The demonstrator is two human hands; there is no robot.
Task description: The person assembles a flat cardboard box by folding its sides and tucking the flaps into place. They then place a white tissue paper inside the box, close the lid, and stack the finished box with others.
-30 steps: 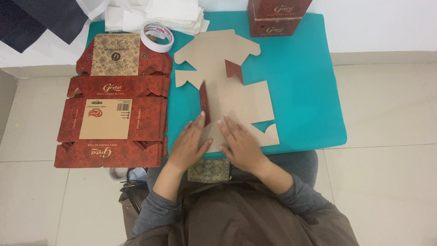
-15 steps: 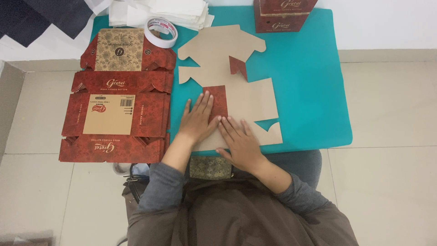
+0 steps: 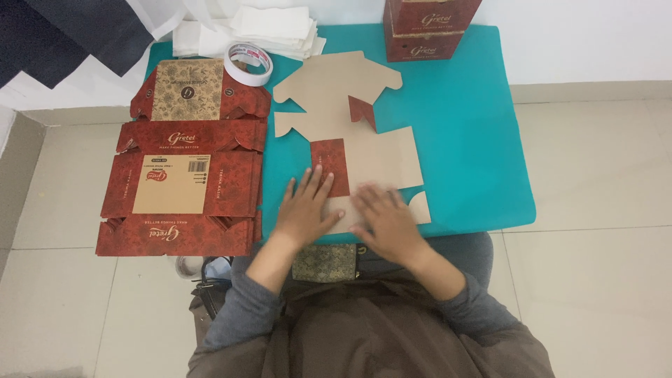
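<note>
An unfolded cardboard box blank [image 3: 350, 119] lies brown side up on the teal table [image 3: 469, 140], with a red side flap folded over onto it [image 3: 330, 164]. My left hand [image 3: 306, 210] lies flat on the near end of that red flap, fingers spread. My right hand [image 3: 387, 222] presses flat on the blank's near brown panel, close to the table's front edge. Neither hand grips anything. A small red tab [image 3: 364, 112] stands folded up farther back on the blank.
A second flat blank, red printed side up [image 3: 182, 185], lies to the left, overhanging the table. A tape roll [image 3: 248, 63] and white papers [image 3: 273, 31] sit at the back. Stacked red boxes [image 3: 428, 28] stand at the back right. A patterned piece [image 3: 324, 262] rests on my lap.
My left hand has slid forward onto the red flap, pressing it flat. My right hand has shifted slightly right along the near panel. The view has shifted a little.
</note>
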